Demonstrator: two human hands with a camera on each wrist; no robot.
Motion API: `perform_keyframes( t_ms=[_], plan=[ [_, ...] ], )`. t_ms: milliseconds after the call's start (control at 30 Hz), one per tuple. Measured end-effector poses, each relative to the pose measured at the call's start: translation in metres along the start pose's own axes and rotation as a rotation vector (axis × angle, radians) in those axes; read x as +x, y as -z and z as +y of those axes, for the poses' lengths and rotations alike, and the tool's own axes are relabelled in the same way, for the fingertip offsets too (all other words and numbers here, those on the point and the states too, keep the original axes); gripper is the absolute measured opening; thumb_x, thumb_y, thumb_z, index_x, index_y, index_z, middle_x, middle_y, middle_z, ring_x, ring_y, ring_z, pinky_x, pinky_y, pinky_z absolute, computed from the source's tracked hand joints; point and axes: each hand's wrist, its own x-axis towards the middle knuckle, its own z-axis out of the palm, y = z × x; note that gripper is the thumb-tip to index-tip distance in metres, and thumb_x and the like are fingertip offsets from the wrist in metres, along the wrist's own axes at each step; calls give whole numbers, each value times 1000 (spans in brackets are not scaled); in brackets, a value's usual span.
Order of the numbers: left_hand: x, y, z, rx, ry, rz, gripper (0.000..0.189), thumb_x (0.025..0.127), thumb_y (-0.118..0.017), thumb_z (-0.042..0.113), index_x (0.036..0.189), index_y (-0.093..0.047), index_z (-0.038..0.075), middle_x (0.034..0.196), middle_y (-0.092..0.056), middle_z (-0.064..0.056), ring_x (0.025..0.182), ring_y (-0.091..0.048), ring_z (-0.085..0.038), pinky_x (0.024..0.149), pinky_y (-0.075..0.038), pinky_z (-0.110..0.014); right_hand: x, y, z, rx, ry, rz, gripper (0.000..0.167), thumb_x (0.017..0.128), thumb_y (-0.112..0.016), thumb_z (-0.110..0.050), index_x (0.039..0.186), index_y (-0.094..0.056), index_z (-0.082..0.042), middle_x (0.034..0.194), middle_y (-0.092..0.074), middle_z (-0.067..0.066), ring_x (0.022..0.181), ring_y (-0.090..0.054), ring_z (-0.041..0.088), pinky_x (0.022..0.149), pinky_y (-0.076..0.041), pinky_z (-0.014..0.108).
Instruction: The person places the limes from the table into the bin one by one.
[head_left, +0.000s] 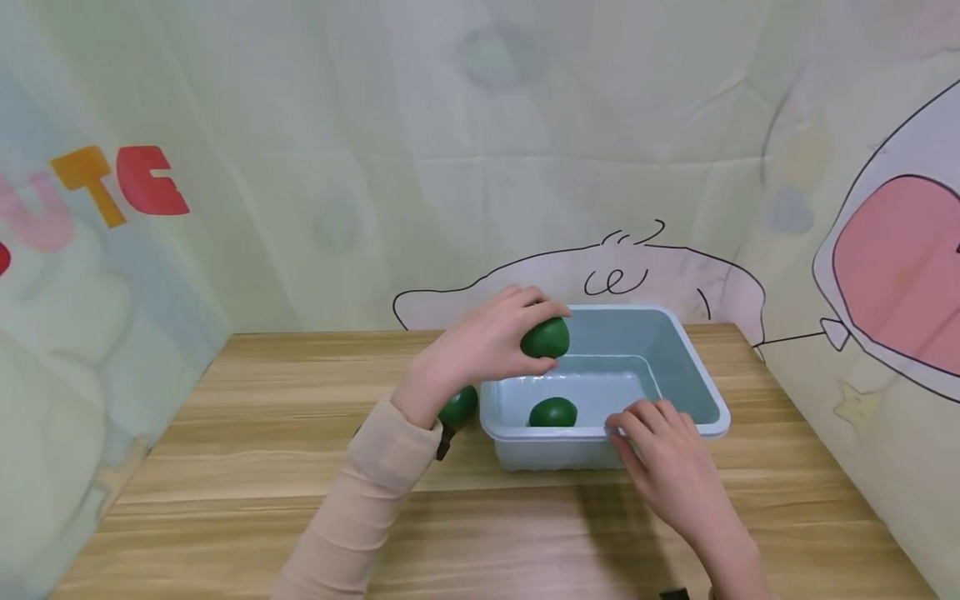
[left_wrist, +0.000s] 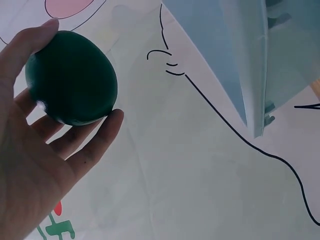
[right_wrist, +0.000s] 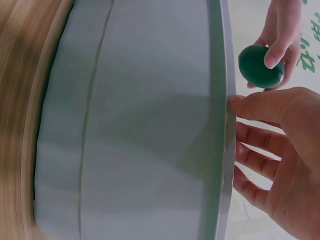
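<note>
My left hand (head_left: 491, 337) grips a smooth dark green egg-shaped object (head_left: 549, 338) over the left part of a light blue plastic bin (head_left: 690, 367). In the left wrist view, thumb and fingers curl round this green object (left_wrist: 75, 77), its broad side uncovered. My right hand (head_left: 671, 467) holds the bin's near rim, right of its middle. The right wrist view has the thumb and fingertips pinching that rim (right_wrist: 230, 145). Inside the bin, near its front left, lies a second green egg-shaped object (head_left: 553, 412).
A third green egg-shaped object (head_left: 461, 407) sits on the wooden table (head_left: 285, 450) just left of the bin, partly hidden by the left forearm. A printed cloth backdrop (head_left: 315, 167) rises behind the table and along both sides.
</note>
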Motion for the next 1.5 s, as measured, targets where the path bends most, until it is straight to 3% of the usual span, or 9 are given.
perform_keyframes(
  t_ms=[400, 833, 1500],
  plan=[
    [14, -6, 0, -32, 32, -37, 54, 83, -71, 34, 134, -55, 24, 123, -56, 3, 107, -48, -15, 82, -49, -26, 0, 1, 0, 2, -6, -12, 17, 78, -75, -9, 91, -68, -17, 87, -60, -5, 86, -50, 16, 69, -38, 32],
    [27, -12, 4, -4, 42, -49, 55, 83, -70, 37, 134, -53, 28, 122, -55, 5, 107, -48, -13, 80, -48, -24, 1, 2, 0, 1, 0, -6, 16, 78, -75, -10, 91, -67, -17, 87, -60, -4, 85, -50, 16, 68, -38, 32],
    [44, -17, 8, -20, 40, -77, 56, 83, -72, 37, 134, -54, 24, 122, -55, 3, 104, -48, -15, 78, -48, -23, 1, 2, 1, 1, 0, -24, 17, 78, -75, -10, 91, -68, -17, 88, -61, -3, 85, -50, 17, 69, -39, 32]
  ],
)
